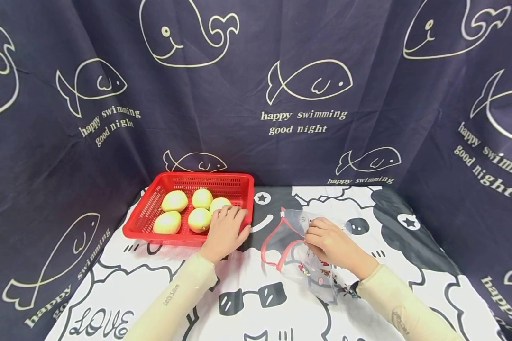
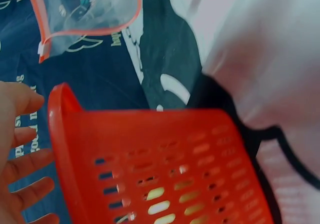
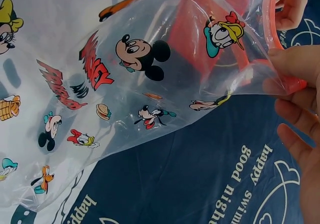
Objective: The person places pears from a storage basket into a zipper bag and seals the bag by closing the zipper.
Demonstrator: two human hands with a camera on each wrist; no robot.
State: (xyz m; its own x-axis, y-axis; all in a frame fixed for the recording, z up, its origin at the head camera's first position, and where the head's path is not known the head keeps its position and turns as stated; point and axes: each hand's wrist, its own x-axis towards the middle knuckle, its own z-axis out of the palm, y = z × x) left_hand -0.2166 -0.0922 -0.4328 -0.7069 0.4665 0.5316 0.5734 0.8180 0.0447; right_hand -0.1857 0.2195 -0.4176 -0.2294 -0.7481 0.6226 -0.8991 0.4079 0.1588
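Observation:
My left hand [image 1: 225, 233] reaches over the front right corner of a red plastic basket [image 1: 130, 232]. Its fingers extend past the rim, beside the rightmost pale yellow round fruit [image 1: 219, 204], which they partly cover. In the left wrist view, the relaxed fingers [image 2: 34, 165] are spread apart along the basket's rim. On the right, a clear zip bag [image 1: 320, 279] with red edging and cartoon prints hangs from my right hand [image 1: 330, 242]. The right wrist view shows thumb and fingers pinching the corner of the bag's red-edged mouth [image 3: 294, 85], which gapes toward the basket.
Several more yellow fruits [image 1: 175, 201] lie in the basket. A black-and-white cartoon cloth [image 1: 256, 327] covers the table. Dark blue fabric [image 1: 222, 118] with fish and whale drawings rises behind and at both sides.

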